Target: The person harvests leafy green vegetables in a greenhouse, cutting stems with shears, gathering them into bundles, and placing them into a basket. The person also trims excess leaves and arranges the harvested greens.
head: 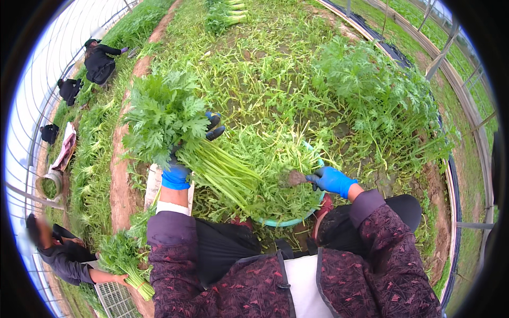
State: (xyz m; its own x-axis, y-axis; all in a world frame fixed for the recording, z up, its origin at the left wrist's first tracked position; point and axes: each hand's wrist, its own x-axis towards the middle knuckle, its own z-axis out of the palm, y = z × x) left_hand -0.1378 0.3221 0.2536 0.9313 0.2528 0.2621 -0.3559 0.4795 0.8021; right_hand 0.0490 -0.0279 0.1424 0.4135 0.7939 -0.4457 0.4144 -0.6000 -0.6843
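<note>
My left hand [179, 163], in a blue and black glove, is closed around a large bunch of leafy greens [218, 169]. The leaves point up and left, and the pale stems slant down to the right. Opposite it, my right hand [327, 181], in a blue glove, grips a small tool with a soil-coated end [296, 178]; its exact kind cannot be told. Both are over a round basin with a turquoise rim [284, 222], heaped with loose leaves and trimmings [286, 198]. The stem ends lie near the tool's left side, apart from it.
Uncut greens [377, 99] stand at right. Tied bundles [236, 14] lie at the far end. A person [63, 254] at lower left holds a tied bundle [133, 276] above a plastic crate [117, 300]. Several others crouch at upper left. A bucket [49, 186] stands at far left.
</note>
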